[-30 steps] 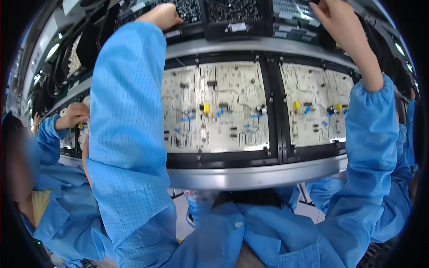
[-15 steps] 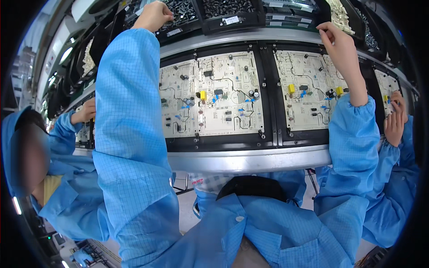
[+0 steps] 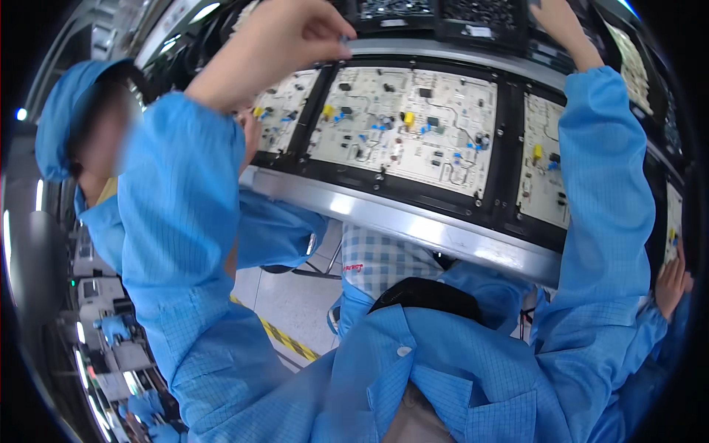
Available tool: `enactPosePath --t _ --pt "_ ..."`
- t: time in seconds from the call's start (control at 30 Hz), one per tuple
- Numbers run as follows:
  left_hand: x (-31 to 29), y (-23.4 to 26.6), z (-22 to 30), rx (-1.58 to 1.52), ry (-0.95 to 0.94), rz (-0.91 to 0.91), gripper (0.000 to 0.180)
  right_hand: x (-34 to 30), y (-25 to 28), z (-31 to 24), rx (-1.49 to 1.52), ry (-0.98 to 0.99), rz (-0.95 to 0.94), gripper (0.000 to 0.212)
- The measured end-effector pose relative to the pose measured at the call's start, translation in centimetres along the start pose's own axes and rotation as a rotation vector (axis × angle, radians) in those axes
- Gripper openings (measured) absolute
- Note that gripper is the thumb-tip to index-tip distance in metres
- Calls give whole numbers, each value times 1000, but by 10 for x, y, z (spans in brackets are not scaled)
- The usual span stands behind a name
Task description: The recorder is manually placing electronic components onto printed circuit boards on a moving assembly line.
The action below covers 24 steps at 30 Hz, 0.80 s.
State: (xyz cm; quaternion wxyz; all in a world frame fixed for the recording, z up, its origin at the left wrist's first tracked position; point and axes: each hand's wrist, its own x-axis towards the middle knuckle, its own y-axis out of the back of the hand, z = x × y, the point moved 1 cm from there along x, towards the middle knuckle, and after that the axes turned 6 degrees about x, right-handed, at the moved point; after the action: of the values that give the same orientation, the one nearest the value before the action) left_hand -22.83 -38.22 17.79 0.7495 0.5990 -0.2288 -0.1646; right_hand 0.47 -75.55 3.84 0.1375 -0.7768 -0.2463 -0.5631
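Note:
My left hand (image 3: 284,40) is raised above the far side of the work line, over the left end of the circuit boards. Its thumb and fingertips pinch a small dark, bluish part (image 3: 344,40) too small to name. Below and to its right lies a pale circuit board (image 3: 402,125) in a black frame, with yellow, blue and black components on it. My right hand (image 3: 565,31) reaches up to the parts bins at the top right. Its fingers are drawn together and partly cut off by the picture's edge; what they hold is unclear.
Black bins of small dark parts (image 3: 484,10) line the far side. Another circuit board (image 3: 543,148) sits partly behind my right sleeve. A metal rail (image 3: 413,225) runs along the near edge. A co-worker (image 3: 88,125) is close on the left; another person's hand (image 3: 670,284) is at the right.
The view has turned, so the boards appear farther right. My left hand has come away from the bins, a small part at its fingertips. My right hand now reaches up at the bins.

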Motion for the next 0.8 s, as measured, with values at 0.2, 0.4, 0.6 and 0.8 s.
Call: enactPosePath --t 0.2,0.4,0.6,0.8 --pt "-90 -22 63 120 174 -179 19 -16 62 42 -1540 -618 -343 32" --pt "-106 -74 61 -287 257 -226 20 -5 90 43 -1546 -727 -182 30" --pt "-65 -111 71 -469 265 -137 17 -1 8 0 -1698 -809 -104 33" --pt "-30 -158 78 -470 180 -148 16 6 -4 -15 -1722 -842 -138 32"
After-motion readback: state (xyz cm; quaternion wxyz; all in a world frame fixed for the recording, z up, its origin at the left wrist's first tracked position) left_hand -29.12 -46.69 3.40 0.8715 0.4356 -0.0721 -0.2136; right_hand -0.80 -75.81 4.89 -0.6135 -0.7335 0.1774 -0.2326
